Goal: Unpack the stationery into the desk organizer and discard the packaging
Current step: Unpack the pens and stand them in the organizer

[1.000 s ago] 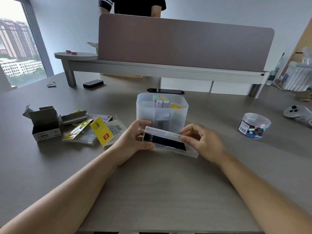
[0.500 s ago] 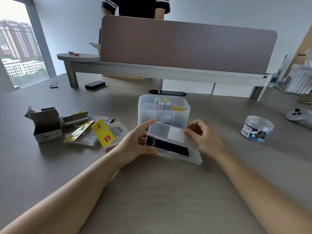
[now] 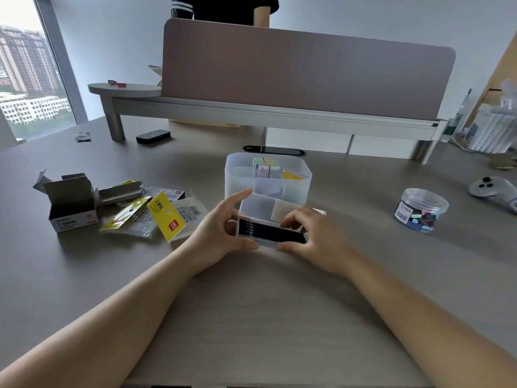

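The clear plastic case of thin black refills, lid up, is pinched at its left end by the left hand and at its right end by the right hand, just before the desk organizer; it looks light, stiff and slippery, so holding both short ends seems safest.

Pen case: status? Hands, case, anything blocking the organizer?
Left hand and right hand both gripping pen case. Lid open, black pens inside. Organizer right behind, top unobstructed.

1 head view (close) looks forward-down over the desk.
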The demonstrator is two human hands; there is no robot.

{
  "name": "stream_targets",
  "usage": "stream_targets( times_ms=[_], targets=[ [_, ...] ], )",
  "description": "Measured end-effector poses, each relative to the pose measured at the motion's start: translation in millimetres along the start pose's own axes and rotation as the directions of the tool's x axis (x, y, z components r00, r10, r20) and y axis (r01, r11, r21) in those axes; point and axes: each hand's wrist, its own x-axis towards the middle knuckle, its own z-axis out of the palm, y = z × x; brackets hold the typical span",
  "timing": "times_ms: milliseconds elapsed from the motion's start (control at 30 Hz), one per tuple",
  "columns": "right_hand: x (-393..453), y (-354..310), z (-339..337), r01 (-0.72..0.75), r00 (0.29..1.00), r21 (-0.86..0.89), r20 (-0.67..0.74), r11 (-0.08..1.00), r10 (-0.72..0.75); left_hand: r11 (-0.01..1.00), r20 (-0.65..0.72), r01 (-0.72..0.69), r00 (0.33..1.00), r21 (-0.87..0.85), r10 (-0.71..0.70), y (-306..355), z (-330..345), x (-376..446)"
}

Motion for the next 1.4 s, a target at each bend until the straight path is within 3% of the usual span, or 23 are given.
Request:
stream_targets(
  times_ms=[1133,1400],
  targets=[
    [-4,2,15,0.042,0.998,-0.053,-0.039,0.998,-0.044,1.000,-0.020,-0.001,1.000,0.029,0.002,0,0,-2],
    [0,1,14,0.052,0.997,-0.074,0.055,0.996,-0.048,0.999,-0.008,-0.002,1.000,0.032,0.002,-2,0,-1]
  ],
)
